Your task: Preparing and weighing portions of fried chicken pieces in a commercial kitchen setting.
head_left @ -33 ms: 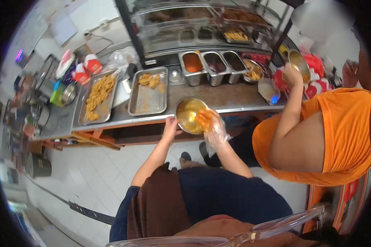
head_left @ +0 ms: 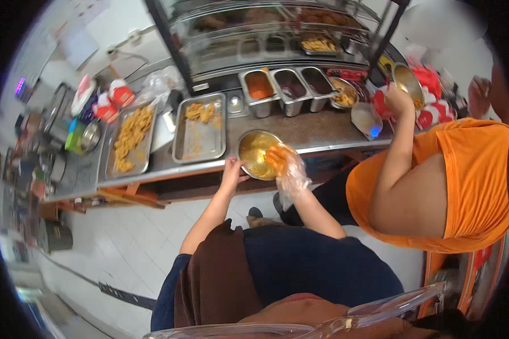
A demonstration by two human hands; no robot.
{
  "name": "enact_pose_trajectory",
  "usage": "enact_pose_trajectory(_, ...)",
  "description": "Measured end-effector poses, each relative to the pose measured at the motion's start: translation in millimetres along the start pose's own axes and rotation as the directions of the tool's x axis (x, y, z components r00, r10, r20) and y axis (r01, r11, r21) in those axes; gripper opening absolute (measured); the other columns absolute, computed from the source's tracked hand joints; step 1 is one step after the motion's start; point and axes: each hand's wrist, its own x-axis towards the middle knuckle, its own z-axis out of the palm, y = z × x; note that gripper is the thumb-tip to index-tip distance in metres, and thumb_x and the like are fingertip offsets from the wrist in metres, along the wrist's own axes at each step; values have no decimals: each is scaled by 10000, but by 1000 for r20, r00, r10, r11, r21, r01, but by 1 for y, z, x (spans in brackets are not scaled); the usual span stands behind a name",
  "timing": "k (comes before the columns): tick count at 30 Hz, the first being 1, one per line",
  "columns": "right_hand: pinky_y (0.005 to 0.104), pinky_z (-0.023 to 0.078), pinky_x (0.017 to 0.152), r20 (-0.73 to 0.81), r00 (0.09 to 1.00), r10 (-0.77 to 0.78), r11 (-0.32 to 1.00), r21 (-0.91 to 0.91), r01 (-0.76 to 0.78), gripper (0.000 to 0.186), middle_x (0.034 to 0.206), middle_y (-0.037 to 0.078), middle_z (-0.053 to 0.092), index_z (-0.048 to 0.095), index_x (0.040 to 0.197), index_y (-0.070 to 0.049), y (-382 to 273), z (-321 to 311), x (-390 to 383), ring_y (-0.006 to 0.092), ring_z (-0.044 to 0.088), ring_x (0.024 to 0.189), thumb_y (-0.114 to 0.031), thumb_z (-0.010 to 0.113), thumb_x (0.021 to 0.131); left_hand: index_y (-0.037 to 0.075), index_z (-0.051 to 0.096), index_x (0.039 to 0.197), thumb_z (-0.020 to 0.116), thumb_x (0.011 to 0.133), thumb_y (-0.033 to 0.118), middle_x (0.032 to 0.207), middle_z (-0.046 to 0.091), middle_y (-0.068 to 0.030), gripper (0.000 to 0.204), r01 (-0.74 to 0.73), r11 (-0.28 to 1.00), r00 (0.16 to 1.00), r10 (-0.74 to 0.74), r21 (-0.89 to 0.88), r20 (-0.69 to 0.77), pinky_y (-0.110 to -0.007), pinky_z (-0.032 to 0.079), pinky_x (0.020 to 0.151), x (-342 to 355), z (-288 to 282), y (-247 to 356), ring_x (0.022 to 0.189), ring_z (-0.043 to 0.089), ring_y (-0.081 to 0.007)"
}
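Barely anything moves since the earlier frame: in the head view, counter and metal bowl (head_left: 253, 143) both slide slightly up and leftward, suggesting a small head turn. That bowl sits at the front edge of the counter (head_left: 322, 127), close to the body, probably for easy reach. Its left rim is pinched by the left hand (head_left: 232, 172), seemingly to steady it. Inside is the right hand (head_left: 284, 165), in a clear plastic glove (head_left: 294, 183), likely against the orange coating; whether its fingers close on anything, I cannot tell. Left of the bowl lies a shallow tray (head_left: 214, 146) with fried pieces (head_left: 199, 112).
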Motion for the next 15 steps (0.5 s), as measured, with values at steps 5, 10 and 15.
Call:
enact_pose_trajectory(5, 333, 508, 704, -95, 995, 43, 999, 16, -42, 192, 841, 142, 565, 478, 983, 14, 17, 19, 64, 234, 584, 791, -66, 494, 809, 12, 209, 1259, 521, 802, 322, 1208, 360, -180, 634, 122, 992, 990, -123, 15, 73, -381, 458, 765, 69, -8, 10, 1024, 471, -263)
enact_pose_trajectory(10, 362, 499, 683, -226, 957, 183, 977, 152, -151, 226, 854, 103, 550, 493, 1004, -76, 33, 33, 99, 240, 553, 774, -187, 516, 809, -55, 164, 1264, 651, 719, 262, 1315, 160, -272, 797, -533, 644, 819, 557, 549, 142, -424, 149, 1006, 70, -5, 2, 1230, 176, -364)
enact_pose_trajectory(15, 384, 474, 739, -206, 936, 286, 946, 216, -242, 329, 917, 91, 553, 503, 1009, -64, 43, 38, 114, 239, 543, 831, -338, 413, 850, 30, 433, 1044, 719, 606, 289, 1313, 165, -271, 584, -769, 195, 566, 650, 609, 507, -536, 107, 970, 25, 36, 70, 1213, 147, -450)
